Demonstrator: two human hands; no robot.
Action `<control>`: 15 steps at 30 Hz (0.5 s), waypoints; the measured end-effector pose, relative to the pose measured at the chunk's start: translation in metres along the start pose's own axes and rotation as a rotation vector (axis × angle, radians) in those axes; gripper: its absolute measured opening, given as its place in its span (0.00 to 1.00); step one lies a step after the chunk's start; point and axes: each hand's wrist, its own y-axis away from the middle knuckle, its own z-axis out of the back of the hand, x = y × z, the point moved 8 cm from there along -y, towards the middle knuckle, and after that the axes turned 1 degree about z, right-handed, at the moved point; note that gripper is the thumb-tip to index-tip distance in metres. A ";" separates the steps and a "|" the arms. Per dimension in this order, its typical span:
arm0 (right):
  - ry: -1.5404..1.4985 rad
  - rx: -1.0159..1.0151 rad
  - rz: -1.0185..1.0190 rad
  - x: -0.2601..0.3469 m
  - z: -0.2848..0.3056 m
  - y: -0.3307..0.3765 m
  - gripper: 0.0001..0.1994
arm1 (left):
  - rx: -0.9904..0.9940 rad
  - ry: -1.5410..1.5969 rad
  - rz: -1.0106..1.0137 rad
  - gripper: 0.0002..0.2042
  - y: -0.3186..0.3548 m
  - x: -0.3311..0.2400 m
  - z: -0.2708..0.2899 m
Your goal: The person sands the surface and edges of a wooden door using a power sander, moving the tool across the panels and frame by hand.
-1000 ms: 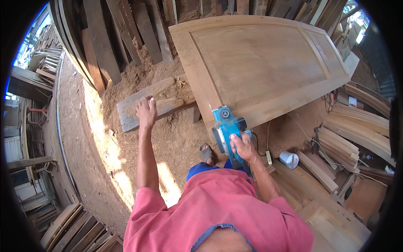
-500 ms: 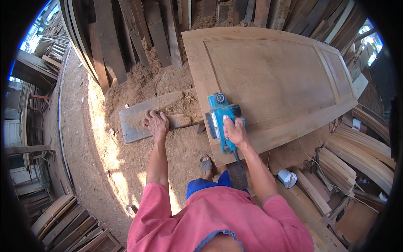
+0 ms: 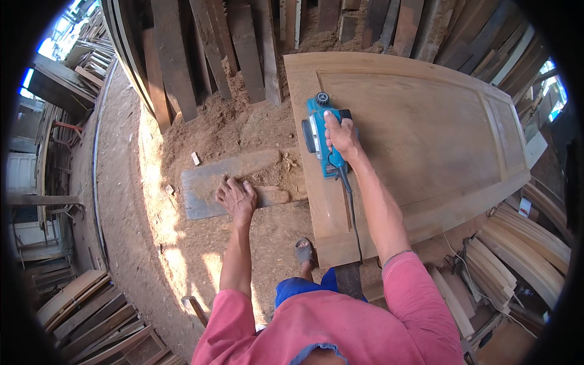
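A blue electric planer (image 3: 320, 137) rests on the left end of a wooden panelled door (image 3: 420, 128). My right hand (image 3: 342, 135) is wrapped round its top handle, and a dark cord (image 3: 351, 210) runs from the tool back toward me across the door. To the left, a grey board (image 3: 204, 182) strewn with wood shavings lies beside the door, its right end reaching toward the door's edge. My left hand (image 3: 237, 201) lies on that board with fingers spread, holding nothing. The planer's underside is hidden against the door.
Dark planks (image 3: 243, 55) stand along the far side above heaped sawdust (image 3: 237, 121). Stacked timber (image 3: 517, 243) fills the right, with a pale cable (image 3: 471, 274) over it. More boards (image 3: 91, 322) lie at the lower left. A sandalled foot (image 3: 304, 250) shows below the door's near left corner.
My right hand has pushed the planer away from me along the door's left end. My left hand stays on the grey board. The whole view has shifted slightly.
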 end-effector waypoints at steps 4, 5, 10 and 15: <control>-0.026 -0.060 0.031 0.022 -0.005 -0.048 0.32 | 0.055 0.014 0.045 0.21 -0.002 0.002 -0.004; -0.025 -0.064 0.048 0.029 -0.010 -0.058 0.32 | 0.074 0.012 0.063 0.21 -0.002 0.007 -0.004; 0.013 -0.096 0.076 0.049 -0.016 -0.109 0.30 | 0.092 -0.002 0.098 0.22 -0.004 0.005 -0.004; 0.039 -0.087 0.049 0.052 -0.022 -0.159 0.30 | 0.113 -0.028 0.089 0.22 -0.003 0.009 -0.008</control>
